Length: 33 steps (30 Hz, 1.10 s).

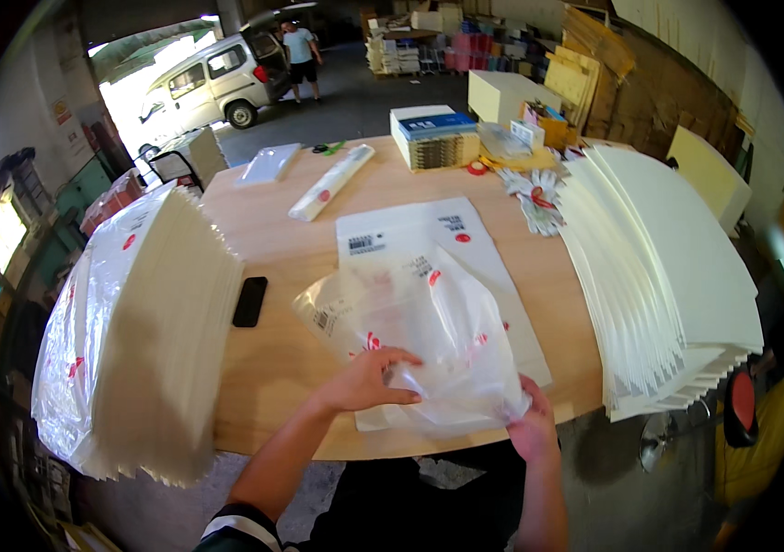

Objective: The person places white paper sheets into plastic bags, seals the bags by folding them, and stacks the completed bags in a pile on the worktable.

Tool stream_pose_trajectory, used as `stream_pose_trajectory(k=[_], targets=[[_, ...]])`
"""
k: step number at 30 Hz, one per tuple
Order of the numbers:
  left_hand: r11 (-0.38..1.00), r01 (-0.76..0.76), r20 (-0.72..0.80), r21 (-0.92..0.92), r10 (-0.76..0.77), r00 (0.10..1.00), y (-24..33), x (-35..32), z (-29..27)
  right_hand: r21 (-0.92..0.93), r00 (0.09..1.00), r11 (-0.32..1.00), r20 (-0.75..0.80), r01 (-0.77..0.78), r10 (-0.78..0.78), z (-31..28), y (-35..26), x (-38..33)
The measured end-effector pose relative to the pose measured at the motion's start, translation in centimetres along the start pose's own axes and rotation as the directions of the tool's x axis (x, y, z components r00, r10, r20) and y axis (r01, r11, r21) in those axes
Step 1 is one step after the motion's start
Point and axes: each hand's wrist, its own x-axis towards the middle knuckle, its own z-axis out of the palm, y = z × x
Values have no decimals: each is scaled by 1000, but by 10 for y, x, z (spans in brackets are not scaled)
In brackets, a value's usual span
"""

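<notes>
A clear plastic bag (pixel 461 322) with red and black print is spread loosely above a flat white sheet (pixel 507 276) on the table. My right hand (pixel 535 425) pinches the bag's near right edge, where the film is bunched up. At the bag's near left side is my left hand (pixel 369 379), its thumb and fingers apart against the film. Whether any fingertips are inside the bag, I cannot tell. The sheet under the bag is partly covered and carries a barcode and a red mark at its far end.
A stack of plastic-wrapped sheets (pixel 153 340) stands left, a black phone (pixel 250 302) beside it. At right rises a fanned stack of white sheets (pixel 659 267). Farther back lie a plastic roll (pixel 332 182), gloves (pixel 535 198) and a box (pixel 433 147). A person (pixel 300 55) stands by a van (pixel 217 78).
</notes>
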Motion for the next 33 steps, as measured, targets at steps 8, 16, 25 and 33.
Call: stream_pose_trajectory(k=[8,16,25,33], targets=[[962,79,-591,262,95,801,-24,-12,-1,-266,844,963,-525,-41,-109,-31,12,12],[920,179,-260,349,-88,962,23,-13,17,-198,969,978,-224,59,-103,3,-8,8],[819,229,-649,526,213,730,3,51,-61,-996,841,-72,87,56,-535,-47,-85,93],[580,-54,-549,813,795,257,75,27,-132,-919,725,219,95,326,-682,95,-180,78]])
